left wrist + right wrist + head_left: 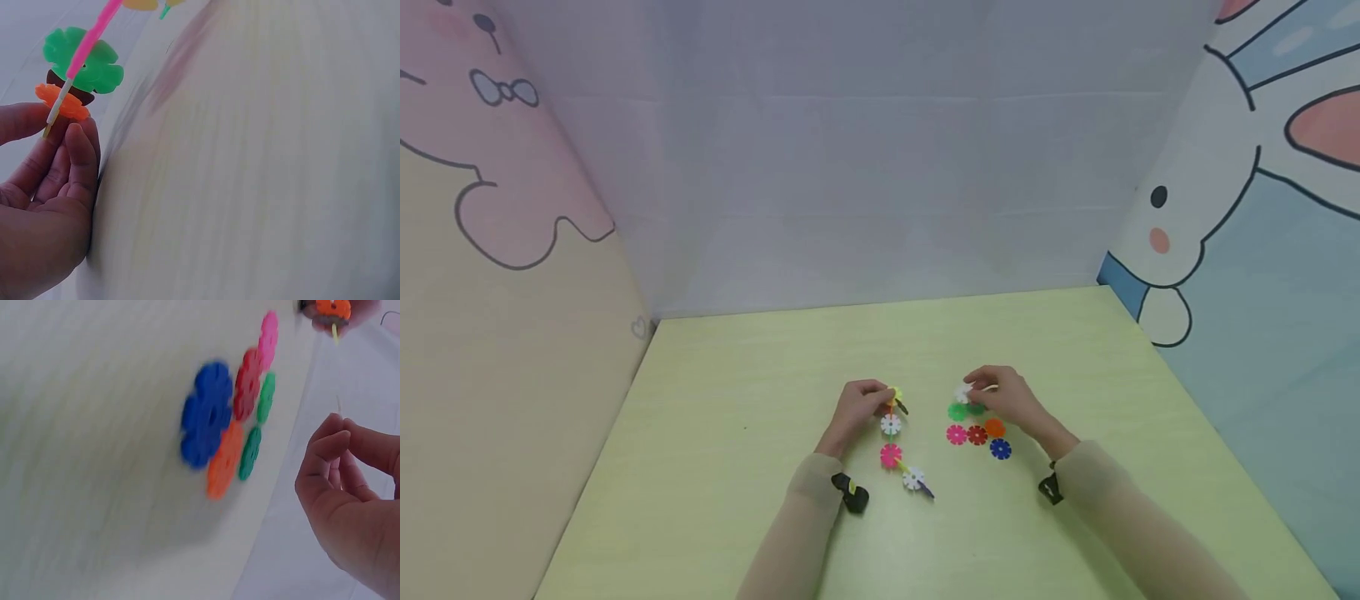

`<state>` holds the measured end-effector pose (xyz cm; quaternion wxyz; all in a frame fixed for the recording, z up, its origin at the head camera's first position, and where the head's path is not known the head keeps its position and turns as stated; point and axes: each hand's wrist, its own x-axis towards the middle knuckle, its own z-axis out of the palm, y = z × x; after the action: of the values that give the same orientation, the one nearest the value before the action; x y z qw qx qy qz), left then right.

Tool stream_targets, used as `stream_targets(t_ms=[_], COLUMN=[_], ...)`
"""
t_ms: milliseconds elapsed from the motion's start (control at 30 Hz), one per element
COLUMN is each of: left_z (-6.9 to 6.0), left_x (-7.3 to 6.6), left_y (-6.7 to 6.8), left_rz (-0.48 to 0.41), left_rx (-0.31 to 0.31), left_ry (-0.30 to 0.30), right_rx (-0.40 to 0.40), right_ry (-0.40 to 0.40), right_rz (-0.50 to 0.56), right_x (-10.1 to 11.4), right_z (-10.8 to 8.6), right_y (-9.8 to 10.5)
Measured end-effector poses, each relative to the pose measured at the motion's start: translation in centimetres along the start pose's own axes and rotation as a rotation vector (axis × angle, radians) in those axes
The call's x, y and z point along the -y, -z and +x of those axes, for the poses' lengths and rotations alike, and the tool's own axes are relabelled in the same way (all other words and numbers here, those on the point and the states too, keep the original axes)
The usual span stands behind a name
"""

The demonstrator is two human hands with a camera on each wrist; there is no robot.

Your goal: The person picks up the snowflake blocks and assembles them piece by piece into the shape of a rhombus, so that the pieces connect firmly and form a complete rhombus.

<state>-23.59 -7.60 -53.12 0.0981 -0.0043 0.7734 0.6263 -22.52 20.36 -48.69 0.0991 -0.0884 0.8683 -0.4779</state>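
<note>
In the head view my left hand (859,408) pinches the far end of a chain of interlocked plastic flower-shaped discs, by a yellow disc (896,393). From there the chain runs toward me through a white disc (891,425), a pink disc (891,456) and another white disc (913,478). Close up in the left wrist view, thumb and fingers pinch the chain beside an orange disc (62,101), with a green disc (94,67) beyond. My right hand (1013,397) holds a single white disc (962,392) between thumb and fingertips, above the loose discs and apart from the chain.
Loose discs lie by my right hand: light green (957,412), dark green (976,409), pink (956,434), red (977,436), orange (995,427) and blue (1000,449). The pale yellow table (737,492) is bordered by printed cloth walls (880,167).
</note>
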Motion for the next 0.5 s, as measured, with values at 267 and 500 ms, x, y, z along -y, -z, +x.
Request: stream_targets(t_ms=[267,500], left_z=[0.1,0.0], left_x=[-0.1,0.1], left_y=[0.0,0.1], left_rz=[-0.042,-0.041], left_rx=[0.013,0.001], left_ry=[0.014,0.005], right_rx=[0.110,0.126], right_ry=[-0.080,-0.121], right_rz=[0.173,0.212], right_x=[1.9,2.4], right_z=[-0.6,-0.6], right_y=[-4.7,-6.7])
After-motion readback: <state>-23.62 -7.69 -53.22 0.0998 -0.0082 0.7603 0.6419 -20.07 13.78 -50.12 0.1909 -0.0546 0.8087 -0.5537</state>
